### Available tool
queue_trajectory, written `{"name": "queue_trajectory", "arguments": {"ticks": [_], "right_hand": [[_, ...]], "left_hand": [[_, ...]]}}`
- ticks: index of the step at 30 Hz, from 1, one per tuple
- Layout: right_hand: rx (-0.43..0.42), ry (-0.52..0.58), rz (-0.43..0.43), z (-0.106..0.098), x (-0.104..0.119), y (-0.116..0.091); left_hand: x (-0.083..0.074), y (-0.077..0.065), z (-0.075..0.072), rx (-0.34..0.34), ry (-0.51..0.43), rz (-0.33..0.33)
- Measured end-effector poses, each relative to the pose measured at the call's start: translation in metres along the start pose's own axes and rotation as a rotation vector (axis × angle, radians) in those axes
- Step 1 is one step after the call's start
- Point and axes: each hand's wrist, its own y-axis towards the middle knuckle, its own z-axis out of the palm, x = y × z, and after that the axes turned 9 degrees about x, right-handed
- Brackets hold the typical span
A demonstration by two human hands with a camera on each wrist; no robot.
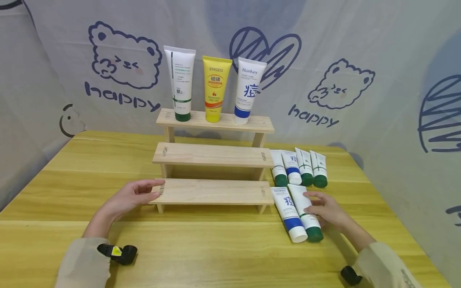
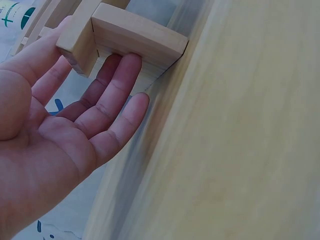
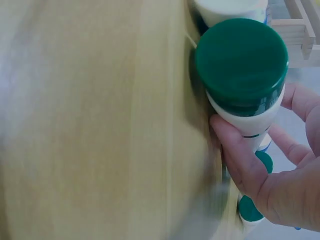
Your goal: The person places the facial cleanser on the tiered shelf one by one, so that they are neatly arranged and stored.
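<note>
A three-step wooden stand (image 1: 212,192) stands on the table. My left hand (image 1: 131,196) holds the left end of its lowest step; in the left wrist view, fingers (image 2: 117,87) reach under the board beside the leg (image 2: 137,37). My right hand (image 1: 329,210) grips a white squeeze tube with a green cap (image 1: 300,200), its cap (image 3: 242,62) facing the right wrist camera. This tube lies at the stand's right, alongside a white tube with a blue band (image 1: 286,210). Behind them lie several more tubes, among them a green-capped tube (image 1: 319,168) and a blue-banded tube (image 1: 291,166).
On the top step stand a white green-capped tube (image 1: 183,82), a yellow tube (image 1: 215,88) and a white blue-banded tube (image 1: 248,90), all cap down. A printed cloth (image 1: 201,24) hangs behind the wooden table (image 1: 201,252).
</note>
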Motion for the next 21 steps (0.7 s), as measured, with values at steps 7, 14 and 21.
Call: {"name": "queue_trajectory", "arguments": {"ticks": [7, 14, 21], "right_hand": [[-0.005, 0.050, 0.025, -0.001, 0.001, -0.004], [0.020, 0.132, 0.035, -0.006, 0.002, -0.011], [0.013, 0.170, 0.009, -0.010, 0.007, -0.012]], "left_hand": [[0.000, -0.001, 0.000, 0.001, -0.001, -0.001], [0.000, 0.000, 0.000, 0.006, -0.001, 0.004], [0.001, 0.000, 0.000, 0.002, 0.006, 0.005]]}}
